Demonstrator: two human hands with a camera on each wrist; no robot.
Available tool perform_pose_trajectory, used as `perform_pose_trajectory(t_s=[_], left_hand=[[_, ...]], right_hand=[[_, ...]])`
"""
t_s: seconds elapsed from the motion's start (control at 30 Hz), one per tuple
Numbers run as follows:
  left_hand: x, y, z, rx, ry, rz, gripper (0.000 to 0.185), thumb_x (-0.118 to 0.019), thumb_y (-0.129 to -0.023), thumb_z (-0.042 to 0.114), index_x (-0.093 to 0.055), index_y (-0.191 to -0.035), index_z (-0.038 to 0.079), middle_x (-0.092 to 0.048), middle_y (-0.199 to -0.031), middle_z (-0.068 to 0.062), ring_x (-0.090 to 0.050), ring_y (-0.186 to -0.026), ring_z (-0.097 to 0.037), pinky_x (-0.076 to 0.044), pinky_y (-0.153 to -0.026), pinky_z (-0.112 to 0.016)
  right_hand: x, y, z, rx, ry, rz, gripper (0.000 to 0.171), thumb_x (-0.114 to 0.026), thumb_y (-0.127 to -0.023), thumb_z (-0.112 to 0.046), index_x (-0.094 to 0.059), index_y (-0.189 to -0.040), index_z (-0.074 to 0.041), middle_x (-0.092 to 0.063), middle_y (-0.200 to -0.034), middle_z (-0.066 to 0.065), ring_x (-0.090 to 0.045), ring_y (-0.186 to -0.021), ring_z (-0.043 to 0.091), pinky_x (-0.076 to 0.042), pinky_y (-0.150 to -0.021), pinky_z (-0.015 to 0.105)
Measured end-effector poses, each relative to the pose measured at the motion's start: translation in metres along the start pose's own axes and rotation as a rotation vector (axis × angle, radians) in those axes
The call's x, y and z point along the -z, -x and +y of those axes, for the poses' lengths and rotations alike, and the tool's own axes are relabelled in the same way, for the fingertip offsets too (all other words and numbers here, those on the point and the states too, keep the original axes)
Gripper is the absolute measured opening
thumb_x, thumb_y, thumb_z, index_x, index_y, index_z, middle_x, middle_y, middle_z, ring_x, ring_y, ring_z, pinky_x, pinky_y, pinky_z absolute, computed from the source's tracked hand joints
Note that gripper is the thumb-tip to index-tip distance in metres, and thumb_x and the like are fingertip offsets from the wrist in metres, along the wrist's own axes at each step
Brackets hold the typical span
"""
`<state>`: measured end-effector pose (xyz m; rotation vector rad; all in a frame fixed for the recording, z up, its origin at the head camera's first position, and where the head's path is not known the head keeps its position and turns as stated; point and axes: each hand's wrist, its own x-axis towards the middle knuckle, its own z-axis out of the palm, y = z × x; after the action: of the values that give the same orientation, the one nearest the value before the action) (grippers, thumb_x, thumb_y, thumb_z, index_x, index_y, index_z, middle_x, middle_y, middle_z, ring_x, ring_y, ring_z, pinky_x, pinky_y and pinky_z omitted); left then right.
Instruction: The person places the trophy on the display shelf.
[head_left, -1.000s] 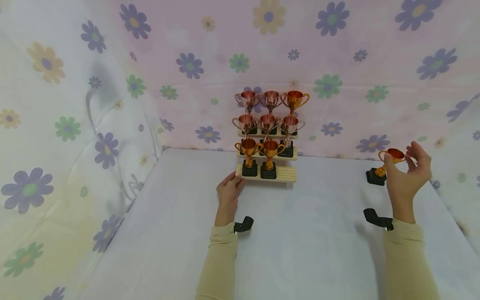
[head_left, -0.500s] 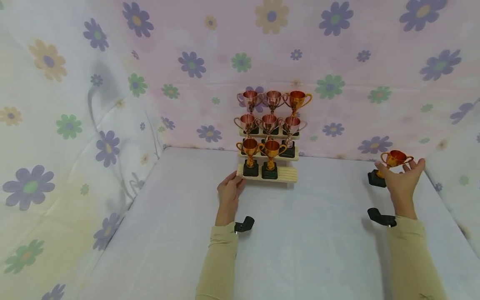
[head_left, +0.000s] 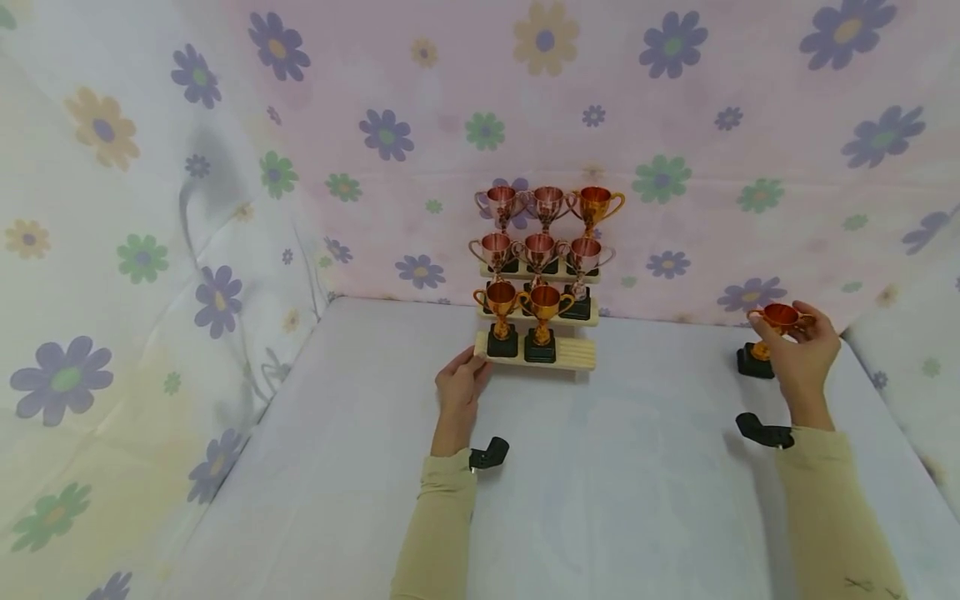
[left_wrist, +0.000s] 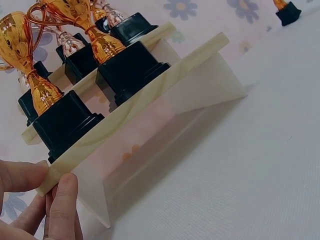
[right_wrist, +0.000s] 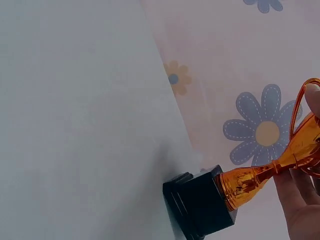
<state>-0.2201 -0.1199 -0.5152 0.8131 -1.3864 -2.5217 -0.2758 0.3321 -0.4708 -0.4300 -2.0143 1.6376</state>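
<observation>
- The right hand (head_left: 798, 354) pinches the bowl and handles of a small shiny orange-gold plastic trophy cup on a black square base (head_left: 767, 340), fingers curled around its rim
- That trophy stands at the far right of the white cloth-covered table (head_left: 600, 467), close to the flowered backdrop cloth (head_left: 420, 100); the right wrist view shows its base tilted, one edge on the table
- The left hand (head_left: 459, 385) grips the near left corner of the pale wooden three-step display stand (head_left: 573, 357), thumb on top and fingers beneath, clamped on the lowest step
- The stand sits mid-table against the backdrop and carries eight trophies: two gold ones (head_left: 522, 317) on the lowest step, six more on the steps above
- The two hands are well apart
</observation>
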Motion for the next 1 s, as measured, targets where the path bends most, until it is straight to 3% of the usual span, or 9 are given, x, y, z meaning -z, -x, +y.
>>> perform_pose_trajectory(t_s=[0.17,0.33,0.8,1.0], left_hand=[[0.001,-0.001,-0.001,-0.026,0.016,-0.002,0.038,-0.064,-0.095,-0.005,-0.061,-0.133,-0.009,-0.06,-0.133,-0.026,-0.066,-0.113,-0.028,-0.058,-0.097,-0.034],[0.001,0.0,0.0,-0.023,0.016,0.002,0.039,-0.064,-0.094,-0.006,-0.061,-0.133,-0.008,-0.06,-0.133,-0.025,-0.065,-0.114,-0.028,-0.058,-0.097,-0.034],[0.0,-0.003,0.002,-0.005,0.022,0.01,0.039,-0.065,-0.094,-0.005,-0.062,-0.133,-0.007,-0.06,-0.133,-0.023,-0.065,-0.115,-0.028,-0.058,-0.097,-0.034],[-0.001,-0.003,-0.001,0.008,0.034,-0.004,0.039,-0.065,-0.094,-0.005,-0.061,-0.133,-0.007,-0.059,-0.134,-0.024,-0.066,-0.113,-0.027,-0.059,-0.095,-0.033]], right_hand=[[-0.012,0.018,0.0,0.153,-0.023,0.032,0.045,-0.089,-0.077,-0.008,-0.072,-0.119,-0.003,-0.064,-0.092,-0.019,-0.06,-0.082,0.0,-0.052,-0.069,0.005],[-0.028,0.039,-0.006,0.216,-0.079,-0.011,0.049,-0.089,-0.074,0.002,-0.073,-0.12,0.002,-0.067,-0.086,-0.018,-0.063,-0.078,0.001,-0.055,-0.069,0.007],[-0.082,0.099,-0.039,0.407,-0.275,-0.261,0.051,-0.085,-0.069,0.017,-0.073,-0.117,0.006,-0.076,-0.102,-0.011,-0.071,-0.087,0.005,-0.06,-0.076,0.016],[-0.094,0.113,-0.056,0.461,-0.326,-0.293,0.052,-0.085,-0.069,0.018,-0.073,-0.117,0.006,-0.076,-0.105,-0.006,-0.072,-0.087,0.006,-0.06,-0.077,0.018]])
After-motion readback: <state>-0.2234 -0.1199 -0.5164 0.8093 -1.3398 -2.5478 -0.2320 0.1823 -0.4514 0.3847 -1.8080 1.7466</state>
